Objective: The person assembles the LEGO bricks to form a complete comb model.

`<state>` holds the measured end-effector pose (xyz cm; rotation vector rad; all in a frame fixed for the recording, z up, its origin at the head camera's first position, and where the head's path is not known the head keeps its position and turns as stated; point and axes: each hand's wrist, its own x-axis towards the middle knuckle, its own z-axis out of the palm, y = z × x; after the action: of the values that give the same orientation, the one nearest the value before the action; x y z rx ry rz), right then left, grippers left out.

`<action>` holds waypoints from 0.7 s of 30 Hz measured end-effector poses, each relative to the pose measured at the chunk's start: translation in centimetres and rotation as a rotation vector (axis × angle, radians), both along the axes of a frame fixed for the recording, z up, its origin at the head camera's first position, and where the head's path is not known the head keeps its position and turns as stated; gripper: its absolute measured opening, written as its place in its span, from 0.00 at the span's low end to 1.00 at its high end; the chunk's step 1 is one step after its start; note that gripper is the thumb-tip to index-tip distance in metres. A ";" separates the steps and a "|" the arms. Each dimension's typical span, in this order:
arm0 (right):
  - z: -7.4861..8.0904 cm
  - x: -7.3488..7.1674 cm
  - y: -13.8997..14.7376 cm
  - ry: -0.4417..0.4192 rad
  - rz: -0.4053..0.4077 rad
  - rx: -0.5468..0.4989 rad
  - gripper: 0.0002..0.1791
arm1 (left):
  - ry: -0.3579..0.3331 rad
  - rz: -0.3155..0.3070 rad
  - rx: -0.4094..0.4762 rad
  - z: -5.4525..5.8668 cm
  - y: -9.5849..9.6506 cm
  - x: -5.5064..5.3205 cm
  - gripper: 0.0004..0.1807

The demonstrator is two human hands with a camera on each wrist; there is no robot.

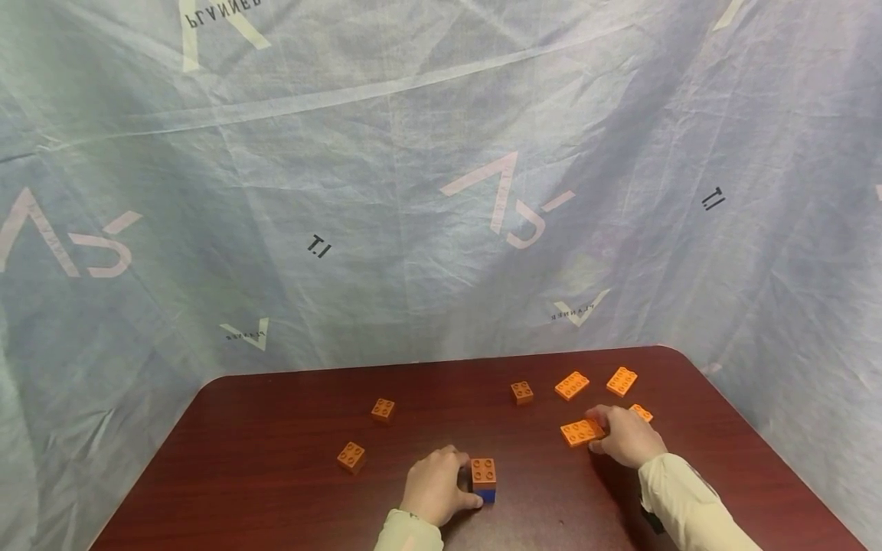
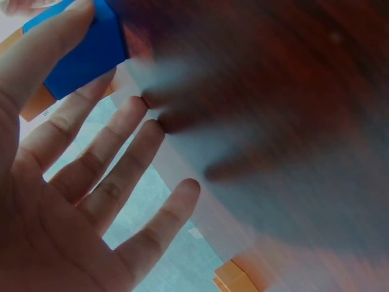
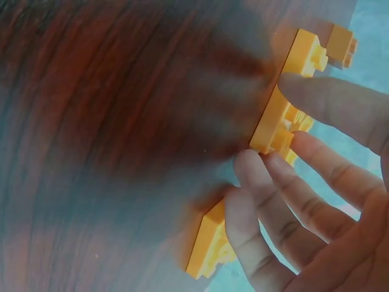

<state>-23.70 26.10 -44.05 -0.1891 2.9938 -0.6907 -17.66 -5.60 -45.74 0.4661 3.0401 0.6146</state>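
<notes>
An orange four-stud toy brick (image 1: 484, 468) sits on top of a blue brick (image 1: 486, 495) near the front middle of the table. My left hand (image 1: 434, 486) pinches this stack from its left side, thumb across the blue brick (image 2: 91, 58) in the left wrist view, the other fingers spread. Farther right, my right hand (image 1: 630, 438) holds a flat, lighter orange brick (image 1: 576, 433) at its right end. In the right wrist view, the thumb presses one long side of that flat brick (image 3: 299, 53) and fingertips meet its end and far side.
Two orange four-stud bricks (image 1: 383, 410) (image 1: 351, 457) stand on the left of the dark red table (image 1: 241, 459), and another brick (image 1: 521, 393) at the back. Flat orange bricks (image 1: 572, 386) (image 1: 622, 381) lie back right, one more (image 1: 641, 413) beside my right hand. A grey cloth (image 1: 386, 306) hangs behind.
</notes>
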 end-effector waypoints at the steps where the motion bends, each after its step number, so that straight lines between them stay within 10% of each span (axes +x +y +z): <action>1: 0.0 0.0 0.0 0.000 0.002 0.000 0.27 | 0.005 0.000 -0.003 0.0 0.0 0.0 0.25; 21: -0.2 0.1 -0.3 0.012 0.016 0.015 0.25 | 0.013 0.005 -0.021 0.0 0.1 0.0 0.24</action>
<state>-23.60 25.79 -44.26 -0.2167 3.0051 -0.6673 -17.63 -5.53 -45.76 0.4634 3.0574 0.5818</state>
